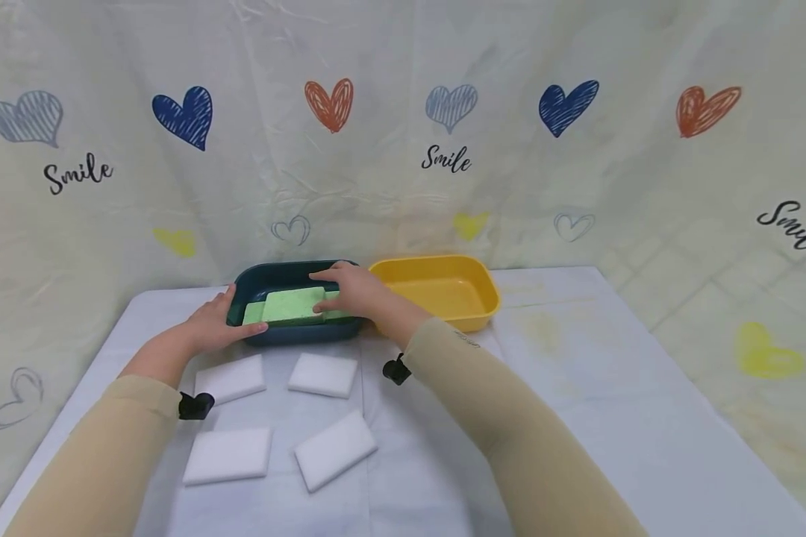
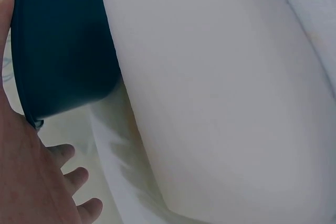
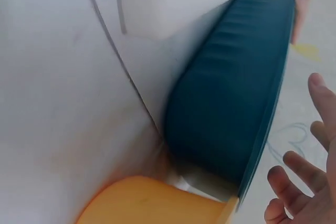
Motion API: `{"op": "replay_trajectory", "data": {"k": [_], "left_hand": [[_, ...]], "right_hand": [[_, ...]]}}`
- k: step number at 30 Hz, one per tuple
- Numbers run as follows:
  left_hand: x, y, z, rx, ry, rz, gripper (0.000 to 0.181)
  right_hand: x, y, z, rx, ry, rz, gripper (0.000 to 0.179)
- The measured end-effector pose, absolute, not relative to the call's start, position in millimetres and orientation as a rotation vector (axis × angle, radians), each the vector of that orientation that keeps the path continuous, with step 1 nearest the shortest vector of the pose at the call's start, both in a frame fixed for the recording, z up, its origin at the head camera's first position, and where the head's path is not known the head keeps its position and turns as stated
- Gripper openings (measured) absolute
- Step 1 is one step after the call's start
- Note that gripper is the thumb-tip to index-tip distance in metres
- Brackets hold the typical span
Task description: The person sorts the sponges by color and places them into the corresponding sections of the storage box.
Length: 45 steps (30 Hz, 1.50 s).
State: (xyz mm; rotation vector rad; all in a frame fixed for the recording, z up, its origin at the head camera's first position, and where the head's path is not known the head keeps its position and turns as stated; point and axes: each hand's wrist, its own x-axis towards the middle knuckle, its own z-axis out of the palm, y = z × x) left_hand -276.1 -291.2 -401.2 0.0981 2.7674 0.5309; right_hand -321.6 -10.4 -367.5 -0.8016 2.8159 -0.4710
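2 bare hands are at a dark teal basin (image 1: 302,335) on a white-covered table (image 1: 578,373). The left hand (image 1: 215,322) lies spread against the basin's left end, its thumb along the front rim and its fingers at the left rim. The right hand (image 1: 357,289) is over the basin's right end, thumb and fingers apart; whether its thumb touches the upper green sponge (image 1: 294,305) cannot be told. That sponge lies inside the basin, overlapping more green material that shows at its left and right. Just to the basin's right stands a yellow basin (image 1: 436,296). Nearer the person, 4 white pads (image 1: 323,374) lie apart in 2 rough rows. Behind the table hangs a pale sheet (image 1: 376,179) printed with hearts and "Smile".
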Motion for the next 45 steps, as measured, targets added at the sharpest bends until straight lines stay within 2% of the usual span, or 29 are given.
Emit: {"op": "replay_trajectory", "data": {"k": [14, 28, 35, 45], "left_hand": [[-273.2, -291.3, -399.8, 0.125, 2.767, 0.557, 0.124], [-272.6, -291.1, -400.8, 0.134, 2.761, 0.559, 0.124], [-273.8, -293.8, -404.2, 0.135, 2.770, 0.558, 0.125], [-271.7, -291.9, -401.0, 0.129, 2.770, 0.542, 0.124]], "right_hand": [[-304.2, 54.8, -355.0, -0.662, 2.865, -0.659, 0.069], [-280.6, 169.7, -358.7, -0.544, 2.982, -0.653, 0.073], [-269.0, 220.9, -360.7, -0.403, 3.020, -0.627, 0.074], [-279.7, 252.5, -378.1, -0.268, 3.013, -0.667, 0.082]]}}
